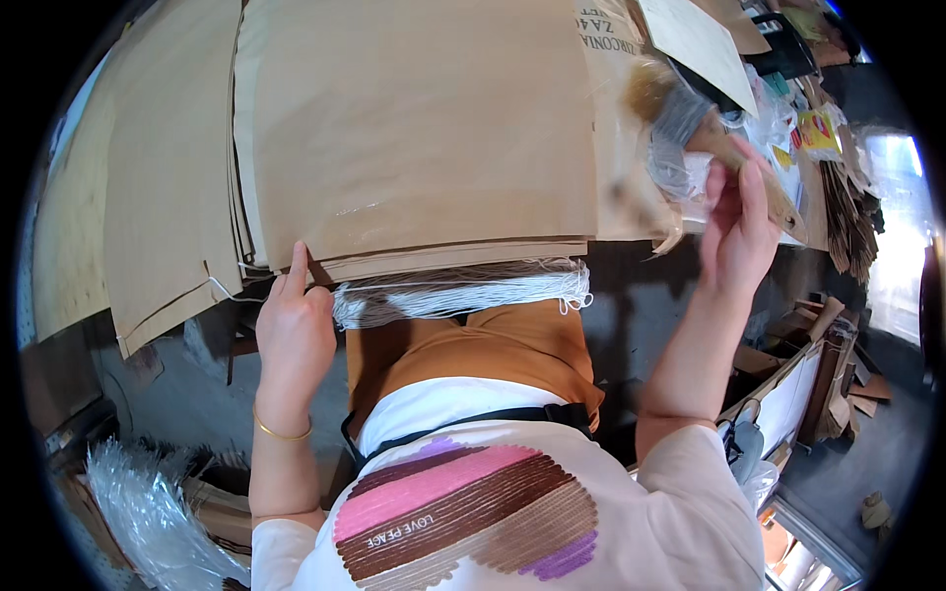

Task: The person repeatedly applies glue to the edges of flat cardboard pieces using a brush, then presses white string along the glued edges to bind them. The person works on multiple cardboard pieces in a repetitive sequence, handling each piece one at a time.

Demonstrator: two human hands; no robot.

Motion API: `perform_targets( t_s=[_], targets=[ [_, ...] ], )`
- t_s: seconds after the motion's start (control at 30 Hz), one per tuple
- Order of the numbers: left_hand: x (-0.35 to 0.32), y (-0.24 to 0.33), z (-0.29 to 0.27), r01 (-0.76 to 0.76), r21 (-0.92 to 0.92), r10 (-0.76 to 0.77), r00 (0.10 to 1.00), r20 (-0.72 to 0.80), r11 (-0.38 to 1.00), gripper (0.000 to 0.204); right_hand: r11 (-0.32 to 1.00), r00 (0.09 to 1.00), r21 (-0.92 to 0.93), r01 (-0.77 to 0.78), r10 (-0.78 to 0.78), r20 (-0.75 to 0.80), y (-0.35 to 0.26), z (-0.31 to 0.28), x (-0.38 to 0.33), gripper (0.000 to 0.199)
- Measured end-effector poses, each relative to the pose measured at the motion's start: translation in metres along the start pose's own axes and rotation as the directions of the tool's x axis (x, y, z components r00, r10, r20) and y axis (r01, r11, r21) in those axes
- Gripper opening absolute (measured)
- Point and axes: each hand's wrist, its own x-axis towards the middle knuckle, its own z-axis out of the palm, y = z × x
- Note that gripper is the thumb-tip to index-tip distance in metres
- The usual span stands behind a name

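Note:
A large brown paper sheet [424, 118] lies on a stack of similar sheets in front of me, with a small glossy streak near its lower edge. My left hand [296, 330] is at the lower left corner of the stack. Its index finger stretches out onto the paper's edge while the other fingers curl. My right hand [739, 222] grips the wooden handle of a wide brush [680, 116], held above the stack's right side. Grey wrapping covers the brush's neck, and its tan bristles point up and left, slightly blurred. A bundle of white strings [463, 295] lies across my lap.
More brown sheets [168, 187] overlap at the left, one with a white cord [232, 294]. Clear plastic, a white board [700, 49] and a yellow packet [818, 133] crowd the far right. Shredded clear plastic [148, 512] sits low left; cardboard pieces [838, 394] stand low right.

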Motion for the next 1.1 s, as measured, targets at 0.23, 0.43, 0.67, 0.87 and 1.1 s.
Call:
perform_targets(
  t_s=[0.23, 0.43, 0.67, 0.87, 1.1],
  targets=[
    [-0.017, 0.001, -0.042, 0.075, -0.661, -0.013, 0.995, 0.097, 0.746, 0.008, -0.154, 0.883, -0.889, 0.432, -0.128, 0.452, 0.047, -0.125, 0.033, 0.033],
    [-0.026, 0.029, -0.09, -0.18, -0.903, 0.226, 0.97, -0.096, 0.39, 0.017, 0.877, 0.72, -0.408, 0.251, 0.112, 0.684, 0.039, 0.018, -0.107, 0.026],
    [-0.023, -0.002, -0.106, -0.128, -0.473, 0.026, 0.976, -0.216, 0.872, 0.006, 0.912, 0.711, -0.383, 0.147, 0.172, 0.682, 0.014, -0.015, -0.085, 0.014],
    [0.042, -0.038, -0.027, -0.154, -0.604, 0.005, 0.97, -0.241, 0.782, 0.01, 0.788, 0.864, -0.616, -0.006, 0.314, 0.393, 0.05, -0.017, -0.03, 0.011],
    [0.045, -0.043, 0.017, -0.014, -0.57, -0.152, 0.958, -0.243, 0.822, 0.006, 0.756, 0.891, -0.655, 0.013, 0.288, 0.35, 0.103, -0.014, -0.039, 0.01]
  ],
)
